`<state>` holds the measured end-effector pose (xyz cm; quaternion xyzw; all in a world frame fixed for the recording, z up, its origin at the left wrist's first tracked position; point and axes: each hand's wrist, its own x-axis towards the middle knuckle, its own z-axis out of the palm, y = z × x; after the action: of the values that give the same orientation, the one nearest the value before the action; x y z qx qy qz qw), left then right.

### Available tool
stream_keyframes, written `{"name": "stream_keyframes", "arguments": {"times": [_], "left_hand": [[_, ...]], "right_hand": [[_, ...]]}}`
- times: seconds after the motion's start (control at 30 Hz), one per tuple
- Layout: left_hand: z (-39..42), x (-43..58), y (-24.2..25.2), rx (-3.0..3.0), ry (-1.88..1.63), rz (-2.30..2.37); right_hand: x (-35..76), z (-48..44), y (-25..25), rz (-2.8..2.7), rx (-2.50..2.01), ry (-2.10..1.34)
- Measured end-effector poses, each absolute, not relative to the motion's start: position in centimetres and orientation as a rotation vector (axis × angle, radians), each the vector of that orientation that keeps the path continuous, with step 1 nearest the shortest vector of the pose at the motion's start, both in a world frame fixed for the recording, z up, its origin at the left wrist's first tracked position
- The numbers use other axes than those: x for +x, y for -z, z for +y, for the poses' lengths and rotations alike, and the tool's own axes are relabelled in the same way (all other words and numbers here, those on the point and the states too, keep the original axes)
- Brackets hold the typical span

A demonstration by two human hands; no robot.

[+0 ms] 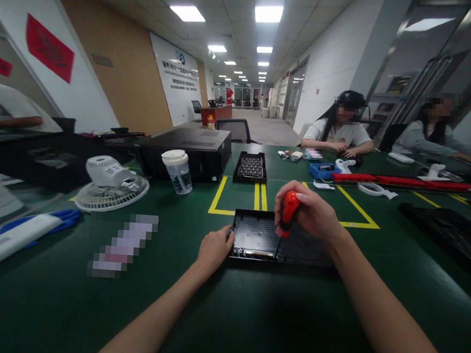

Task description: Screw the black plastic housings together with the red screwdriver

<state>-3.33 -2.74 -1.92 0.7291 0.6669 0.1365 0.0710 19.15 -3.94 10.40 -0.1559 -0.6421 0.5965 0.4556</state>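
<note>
A flat black plastic housing [255, 237] lies open on the green table in front of me. My left hand [214, 248] is closed against its left edge and steadies it. My right hand [308, 211] is wrapped round the red handle of a screwdriver [287, 212], held upright with the thin shaft pointing down into the housing near its front edge. The tip is too small to make out.
A black parts tray [251, 167] sits beyond the yellow floor-tape lines. A black box [189, 152], a plastic cup [178, 171] and a small white fan [112, 184] stand at the left. Two other people sit at the far right, near a blue bin [323, 171].
</note>
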Motion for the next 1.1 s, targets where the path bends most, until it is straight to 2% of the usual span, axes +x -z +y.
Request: {"name": "stream_keyframes", "arguments": {"times": [1.1], "left_hand": [[-3.5,-3.6,1.8,2.303,-0.390,1.966]], "right_hand": [[20.3,-4.0,-10.9,-1.658,-0.533,-1.330]]}}
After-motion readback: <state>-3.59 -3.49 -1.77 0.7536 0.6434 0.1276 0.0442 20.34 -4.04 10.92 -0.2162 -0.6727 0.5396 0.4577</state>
